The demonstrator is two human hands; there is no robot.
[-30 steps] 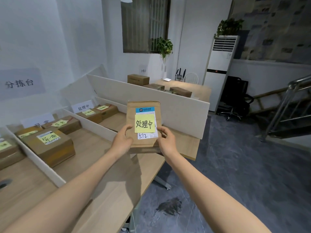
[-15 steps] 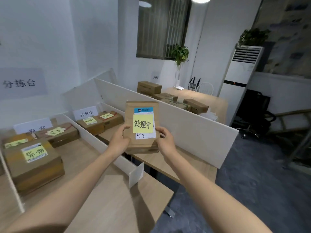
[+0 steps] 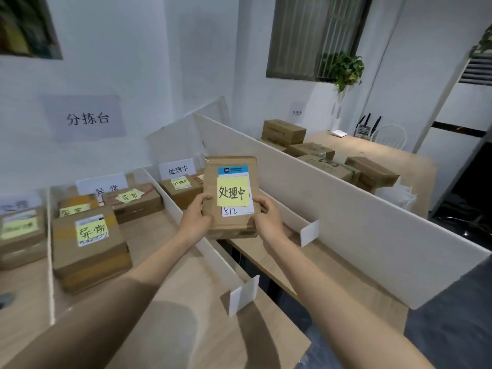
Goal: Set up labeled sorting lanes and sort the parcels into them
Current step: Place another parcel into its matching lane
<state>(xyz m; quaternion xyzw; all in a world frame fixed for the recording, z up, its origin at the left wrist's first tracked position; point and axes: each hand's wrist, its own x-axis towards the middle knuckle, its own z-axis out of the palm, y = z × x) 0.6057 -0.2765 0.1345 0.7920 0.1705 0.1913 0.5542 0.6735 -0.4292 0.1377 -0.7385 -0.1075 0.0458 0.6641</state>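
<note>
The parcel point(image 3: 231, 225) has moved nearer its matching lane sign point(image 3: 177, 170), left hand point(image 3: 196, 222) and right hand point(image 3: 267, 220) gripping its sides. Placement looks next.

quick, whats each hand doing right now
Left hand: grips the left edge of the brown parcel, fingers curled round it.
Right hand: grips the same parcel's right edge.

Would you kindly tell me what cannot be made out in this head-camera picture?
Head view:
- Leftmost lane sign: blurred, unreadable.
- Printed label on the held parcel: too small, mostly covered by the yellow note.
- Second box in the 处理中 lane: mostly hidden behind the parcel.
</note>
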